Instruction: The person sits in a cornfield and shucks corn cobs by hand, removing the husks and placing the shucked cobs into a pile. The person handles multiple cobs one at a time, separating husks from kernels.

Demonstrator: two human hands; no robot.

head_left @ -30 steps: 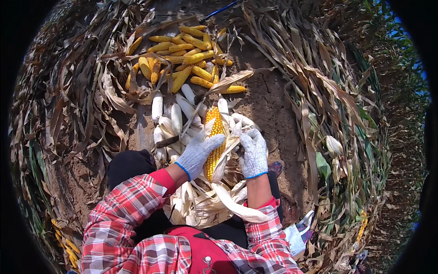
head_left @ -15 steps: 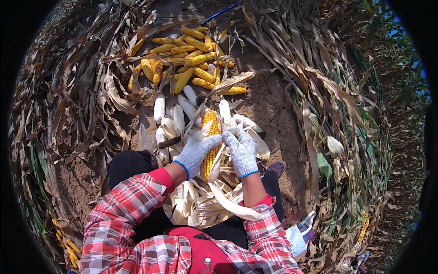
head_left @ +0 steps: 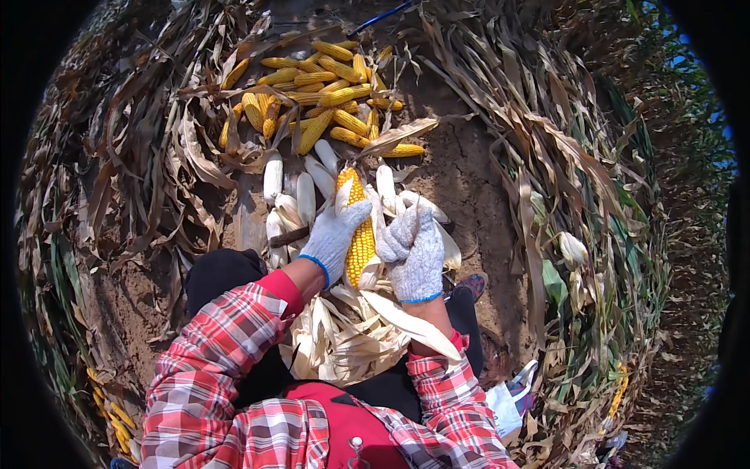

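Observation:
A yellow ear of corn stands nearly upright between my two gloved hands, its kernels largely bare. My left hand is wrapped round its left side, with a flap of pale husk by the thumb. Close against the ear's right side, my right hand is closed on the corn husk; its fingers partly hide the grip. A long loose husk strip trails from the ear's base over my right wrist. Just beyond my hands lie several ears in pale husks.
Peeled yellow ears form a heap farther off. Stripped husks pile up between my legs. Dry stalks bank up on the left and right. A white bag sits at lower right.
The ear has moved slightly away from me, and my left hand has shifted up with it. My right hand's fingers have curled into a tighter grip, and the loose husk strip has swung right.

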